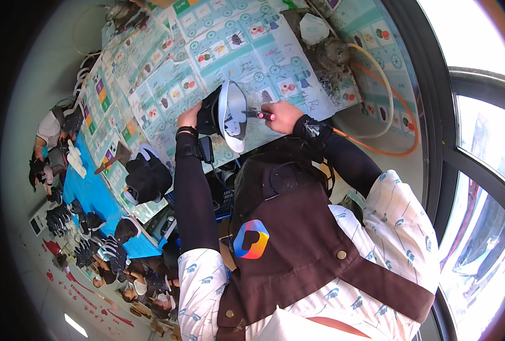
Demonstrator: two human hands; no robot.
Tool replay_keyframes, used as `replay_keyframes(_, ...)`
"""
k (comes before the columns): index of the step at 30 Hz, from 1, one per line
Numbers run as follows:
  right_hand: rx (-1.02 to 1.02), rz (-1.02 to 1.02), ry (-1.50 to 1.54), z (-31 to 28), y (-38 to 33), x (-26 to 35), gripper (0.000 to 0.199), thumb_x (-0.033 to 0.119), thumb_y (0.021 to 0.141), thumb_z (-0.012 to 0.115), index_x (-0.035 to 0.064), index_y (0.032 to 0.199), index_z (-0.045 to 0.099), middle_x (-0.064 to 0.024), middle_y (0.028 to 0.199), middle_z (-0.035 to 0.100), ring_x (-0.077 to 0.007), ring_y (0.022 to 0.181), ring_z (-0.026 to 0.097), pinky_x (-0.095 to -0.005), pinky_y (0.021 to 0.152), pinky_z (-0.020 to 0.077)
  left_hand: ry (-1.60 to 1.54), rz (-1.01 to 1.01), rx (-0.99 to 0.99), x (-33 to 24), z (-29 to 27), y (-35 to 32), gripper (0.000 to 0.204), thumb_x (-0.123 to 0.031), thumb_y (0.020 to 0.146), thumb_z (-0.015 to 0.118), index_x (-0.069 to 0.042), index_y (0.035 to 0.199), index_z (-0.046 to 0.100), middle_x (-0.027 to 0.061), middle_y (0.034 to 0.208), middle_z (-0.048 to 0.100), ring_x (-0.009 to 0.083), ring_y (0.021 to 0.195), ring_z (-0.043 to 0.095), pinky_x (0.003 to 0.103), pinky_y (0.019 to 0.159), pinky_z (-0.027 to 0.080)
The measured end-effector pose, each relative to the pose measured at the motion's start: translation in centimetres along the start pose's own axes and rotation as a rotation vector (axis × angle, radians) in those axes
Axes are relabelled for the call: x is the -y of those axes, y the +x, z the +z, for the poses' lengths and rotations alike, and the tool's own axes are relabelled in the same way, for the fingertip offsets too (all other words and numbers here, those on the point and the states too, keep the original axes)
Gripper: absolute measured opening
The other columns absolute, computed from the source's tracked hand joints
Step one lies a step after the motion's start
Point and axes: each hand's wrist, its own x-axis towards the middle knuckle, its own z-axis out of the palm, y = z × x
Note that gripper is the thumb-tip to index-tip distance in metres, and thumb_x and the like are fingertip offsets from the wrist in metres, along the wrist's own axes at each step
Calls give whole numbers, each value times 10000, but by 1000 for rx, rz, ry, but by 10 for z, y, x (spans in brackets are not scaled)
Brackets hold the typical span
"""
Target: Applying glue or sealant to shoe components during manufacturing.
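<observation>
A black shoe (208, 113) with a pale grey-white sole (233, 111) is held up over the table, tilted so the sole turns to the right. My left hand (190, 116) is closed around the black upper at its left side. On the other side, my right hand (284, 117) grips a slim dark tool (253, 114) with pink ends, its tip at or close to the sole. What kind of tool it is cannot be made out. To the left of my left forearm, black shoes with pale soles (148, 177) lie at the table's edge.
A patterned paper cover (167, 68) lies over the table. Beside the black shoes is a brown-handled tool (115, 158). At the right are a grimy metal device (333, 55), a yellowish hose (386, 74) and an orange hose (412, 128). Several people and shoes surround the blue table (96, 181).
</observation>
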Motion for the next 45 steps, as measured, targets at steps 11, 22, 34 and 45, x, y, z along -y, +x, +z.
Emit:
replay_keyframes(11,35,-26,-10,-7,0,12,264,196,776,600,66,991,679,-238,817,679,-463,812,649,-550,742,511,-469,-133,-33,-40,4,-37,451,-281,874,764,66,1158,716,126,1149,739,192,1028,681,318,925,486)
replay_keyframes(22,-132,-30,-85,-15,-6,13,252,167,788,598,74,1016,653,-227,788,681,-439,786,665,-549,712,518,-299,-132,-86,-24,-1,-29,461,-317,853,783,57,1118,736,145,1141,741,195,1030,685,311,924,489)
replay_keyframes(34,46,26,216,-7,-25,-4,316,234,826,635,61,1085,685,-244,895,687,-456,888,645,-511,786,504,-573,-180,50,-70,1,-60,332,-124,935,682,70,1205,673,133,1174,707,213,1071,675,308,918,518)
replay_keyframes(45,55,43,117,23,5,26,260,200,808,554,82,1003,679,-246,860,682,-469,856,640,-559,763,499,-392,-33,-77,71,-44,-62,336,-185,987,677,-9,1272,655,46,1176,662,116,1074,577,268,955,430)
